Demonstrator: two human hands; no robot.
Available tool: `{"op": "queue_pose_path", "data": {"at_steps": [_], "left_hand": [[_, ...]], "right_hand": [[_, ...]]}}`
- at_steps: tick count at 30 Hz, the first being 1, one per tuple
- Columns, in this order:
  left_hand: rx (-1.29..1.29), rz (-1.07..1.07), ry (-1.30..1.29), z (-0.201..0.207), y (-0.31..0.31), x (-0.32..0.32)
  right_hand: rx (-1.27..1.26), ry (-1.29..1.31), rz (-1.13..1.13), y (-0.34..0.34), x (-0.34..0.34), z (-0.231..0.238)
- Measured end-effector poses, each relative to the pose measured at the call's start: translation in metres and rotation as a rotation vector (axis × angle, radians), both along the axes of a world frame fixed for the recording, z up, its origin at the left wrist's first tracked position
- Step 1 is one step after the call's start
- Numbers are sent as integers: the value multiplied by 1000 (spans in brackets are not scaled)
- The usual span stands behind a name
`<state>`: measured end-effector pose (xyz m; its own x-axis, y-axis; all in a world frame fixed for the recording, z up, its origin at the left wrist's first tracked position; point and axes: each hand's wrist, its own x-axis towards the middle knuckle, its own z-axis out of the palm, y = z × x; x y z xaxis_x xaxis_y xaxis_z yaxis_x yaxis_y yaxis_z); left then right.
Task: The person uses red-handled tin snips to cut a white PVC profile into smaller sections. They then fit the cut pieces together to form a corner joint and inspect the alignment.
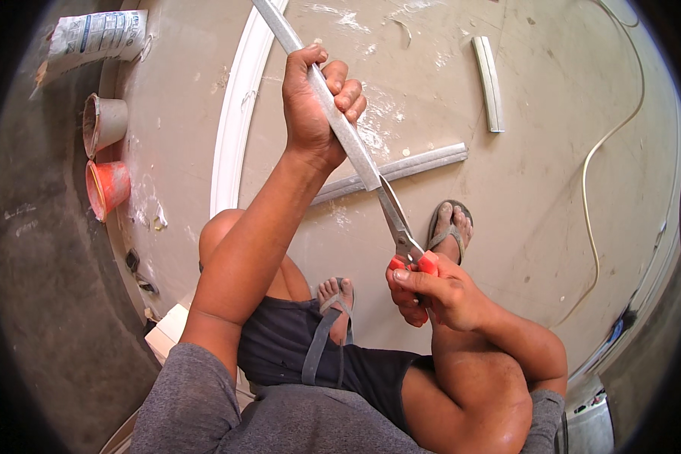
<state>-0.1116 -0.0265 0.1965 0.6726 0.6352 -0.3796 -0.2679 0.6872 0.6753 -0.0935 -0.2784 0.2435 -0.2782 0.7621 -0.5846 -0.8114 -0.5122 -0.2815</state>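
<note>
Hands [307, 117] [450, 295] on snips [395, 216] and metal strip [346, 138], its far end unseen.

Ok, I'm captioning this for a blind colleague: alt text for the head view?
A person's left hand grips a long silvery strip while the right hand holds red-handled shears to the strip's near end. Two similar pieces lie on the floor, with a grey bucket and an orange bucket at left.

My camera sits on my head and looks down past my grey shirt [303, 420] at my left hand [309, 121] and right hand [448, 293]. They look near and big. My flip-flops [446, 234] and the floor [522, 197] are farther down. It sees very wide, with round, dark edges.
</note>
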Motion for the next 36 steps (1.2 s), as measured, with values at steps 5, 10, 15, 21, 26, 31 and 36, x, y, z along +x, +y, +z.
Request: {"op": "queue_pose_path", "data": {"at_steps": [5, 10, 15, 21, 26, 31, 36], "left_hand": [[41, 0, -22, 0, 0, 0], [36, -4, -17, 1, -1, 1], [26, 8, 10, 3, -2, 4], [26, -15, 25, 4, -6, 1], [-3, -14, 11, 4, -8, 2], [6, -5, 14, 7, -11, 1], [81, -36, 104, 12, -10, -2]], "right_hand": [[-76, 115, -2, 1, -1, 0], [-86, 188, 7, 0, 0, -2], [-107, 190, 26, 0, 3, -2], [-62, 183, 6, 1, 1, -7], [-46, 151, 2, 0, 1, -7], [-91, 167, 19, 0, 0, -5], [-104, 158, 51, 0, -1, -2]]}}
